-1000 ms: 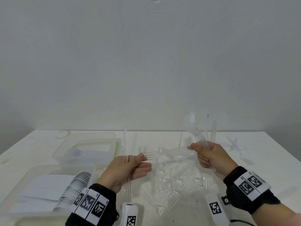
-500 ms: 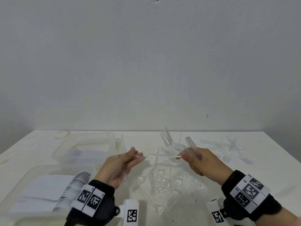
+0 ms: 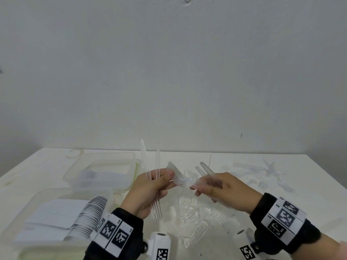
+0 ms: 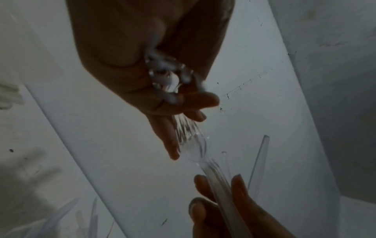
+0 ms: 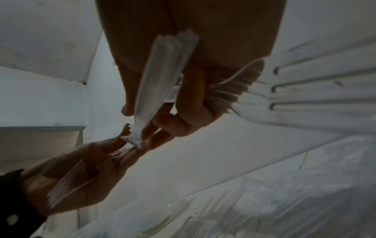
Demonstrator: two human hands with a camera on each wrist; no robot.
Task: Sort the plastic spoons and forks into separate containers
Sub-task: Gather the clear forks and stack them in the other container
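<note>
My left hand (image 3: 161, 180) grips a few clear plastic forks (image 3: 150, 166), handles pointing up and tines (image 3: 156, 211) hanging below the palm. My right hand (image 3: 199, 188) holds a bundle of clear forks (image 3: 180, 180) by the handles, with the tines reaching left and touching the left fingertips. In the left wrist view the bundle's fork heads (image 4: 191, 140) lie against my left fingers. The right wrist view shows the handles (image 5: 162, 80) running through my right fingers (image 5: 191, 96). Under both hands a pile of clear cutlery (image 3: 191, 218) lies on the white table.
A near-left clear container (image 3: 28, 207) holds a row of stacked white spoons (image 3: 86, 216). Behind it stands a second clear container (image 3: 75, 173). More loose clear cutlery (image 3: 270, 171) lies at the back right. The wall is close behind the table.
The right hand came down and left with its forks. The left hand turned its forks upright again, and the right bundle's tines now meet the left fingertips.
</note>
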